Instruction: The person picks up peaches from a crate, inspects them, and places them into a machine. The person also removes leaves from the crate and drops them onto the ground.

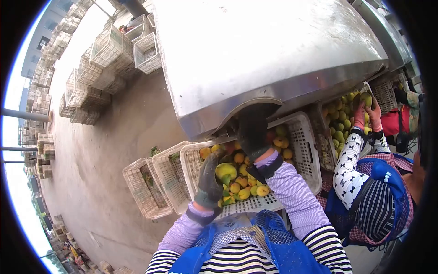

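Note:
My left hand (210, 180), in a dark, worn glove, curls along the left side of a large yellow-green fruit (226, 172). This fruit looks bigger than those below it, and a green leaf shows at its lower edge. My right hand (253, 134), in a black glove, reaches down under the metal chute opening; its fingers are lost in the dark there. Under both hands is a white plastic crate (303, 146) with many yellow and orange peach-like fruits (244, 182) and some leaves.
A big metal housing (273, 50) rises in front of me. White crates (146, 187) stand on the floor to the left, with stacked crates (105, 59) farther off. On the right, a co-worker (374, 201) in pink gloves handles green fruit over another crate (326, 141).

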Demonstrator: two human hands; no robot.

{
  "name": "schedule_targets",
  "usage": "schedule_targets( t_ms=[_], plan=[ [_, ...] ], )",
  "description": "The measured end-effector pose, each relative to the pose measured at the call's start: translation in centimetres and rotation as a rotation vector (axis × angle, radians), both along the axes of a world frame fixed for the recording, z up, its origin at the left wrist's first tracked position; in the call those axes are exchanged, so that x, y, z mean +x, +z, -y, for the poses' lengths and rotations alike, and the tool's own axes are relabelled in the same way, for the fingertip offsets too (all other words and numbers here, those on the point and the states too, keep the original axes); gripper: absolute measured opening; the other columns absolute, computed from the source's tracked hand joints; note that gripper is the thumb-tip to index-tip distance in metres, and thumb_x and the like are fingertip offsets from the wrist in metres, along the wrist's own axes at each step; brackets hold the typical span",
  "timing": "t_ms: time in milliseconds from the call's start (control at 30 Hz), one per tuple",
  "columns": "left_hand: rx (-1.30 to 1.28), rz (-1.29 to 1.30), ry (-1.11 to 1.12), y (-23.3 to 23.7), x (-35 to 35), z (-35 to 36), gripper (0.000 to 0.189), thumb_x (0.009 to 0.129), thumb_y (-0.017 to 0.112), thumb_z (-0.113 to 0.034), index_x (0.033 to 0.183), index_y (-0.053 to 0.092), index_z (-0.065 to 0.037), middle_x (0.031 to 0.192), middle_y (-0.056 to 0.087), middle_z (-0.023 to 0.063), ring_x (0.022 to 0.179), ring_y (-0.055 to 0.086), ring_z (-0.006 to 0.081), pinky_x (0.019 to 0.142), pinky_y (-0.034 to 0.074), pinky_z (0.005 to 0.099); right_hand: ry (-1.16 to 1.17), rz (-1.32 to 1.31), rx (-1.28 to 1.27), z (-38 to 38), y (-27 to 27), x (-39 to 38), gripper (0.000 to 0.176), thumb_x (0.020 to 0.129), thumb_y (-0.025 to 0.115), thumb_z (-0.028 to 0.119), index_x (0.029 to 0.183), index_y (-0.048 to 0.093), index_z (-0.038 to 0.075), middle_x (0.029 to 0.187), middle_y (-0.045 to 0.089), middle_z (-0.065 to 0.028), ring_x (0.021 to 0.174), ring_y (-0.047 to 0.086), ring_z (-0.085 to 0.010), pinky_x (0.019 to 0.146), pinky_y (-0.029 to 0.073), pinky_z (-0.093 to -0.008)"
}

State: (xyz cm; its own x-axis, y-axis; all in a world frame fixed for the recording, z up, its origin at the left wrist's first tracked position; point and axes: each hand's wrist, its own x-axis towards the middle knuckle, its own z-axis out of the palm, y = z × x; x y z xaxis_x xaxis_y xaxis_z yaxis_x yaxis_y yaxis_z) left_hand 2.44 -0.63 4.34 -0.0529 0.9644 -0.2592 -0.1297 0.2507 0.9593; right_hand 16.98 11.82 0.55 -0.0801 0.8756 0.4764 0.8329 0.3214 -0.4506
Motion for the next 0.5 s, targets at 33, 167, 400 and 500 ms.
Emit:
schedule_targets(
  t_ms=[33,167,400,500],
  plan=[
    [0.057,0.003,-0.042,-0.3,0.2,-0.5,0.031,0.098,0.054,-0.008,0.126,0.059,0.005,0.119,0.066,0.015,0.11,0.064,0.0226,0.096,0.052,0.0347,0.062,-0.143,-0.044,-0.6,0.7,0.5,0.021,0.083,0.072,0.014,0.1,0.067,0.003,0.089,0.065,-0.0161,0.086,0.064,-0.0363,0.076,0.051,-0.0458],
    [-0.195,0.73,0.029,-2.5,0.2,-1.5,0.038,0.102,0.044,-0.016,0.132,0.055,0.004,0.128,0.063,0.0185,0.115,0.063,0.0278,0.099,0.052,0.0388,0.206,-0.352,-0.385,2.6,5.0,3.3,0.073,0.076,0.082,0.046,0.134,0.057,0.008,0.104,0.066,-0.0171,0.091,0.066,-0.036,0.081,0.054,-0.0443],
    [-0.187,0.604,-0.075,-0.9,1.3,-0.6,0.044,0.103,0.052,-0.027,0.137,0.05,0.001,0.129,0.061,0.0149,0.115,0.063,0.0268,0.097,0.054,0.0408,0.261,-0.229,-0.43,10.4,3.7,3.4,0.087,0.07,0.082,0.042,0.144,0.05,0.009,0.132,0.054,-0.0197,0.116,0.057,-0.0383,0.095,0.051,-0.0454],
    [-0.225,0.377,-0.1,0.6,2.1,-1.1,0.049,0.102,0.057,-0.033,0.138,0.049,-0.001,0.128,0.061,0.0142,0.113,0.064,0.0253,0.093,0.056,0.0384,0.364,-0.421,-0.495,10.0,2.7,4.5,0.08,0.074,0.08,0.033,0.144,0.05,0.008,0.132,0.054,-0.0197,0.115,0.058,-0.0388,0.094,0.051,-0.0443]
  ],
)
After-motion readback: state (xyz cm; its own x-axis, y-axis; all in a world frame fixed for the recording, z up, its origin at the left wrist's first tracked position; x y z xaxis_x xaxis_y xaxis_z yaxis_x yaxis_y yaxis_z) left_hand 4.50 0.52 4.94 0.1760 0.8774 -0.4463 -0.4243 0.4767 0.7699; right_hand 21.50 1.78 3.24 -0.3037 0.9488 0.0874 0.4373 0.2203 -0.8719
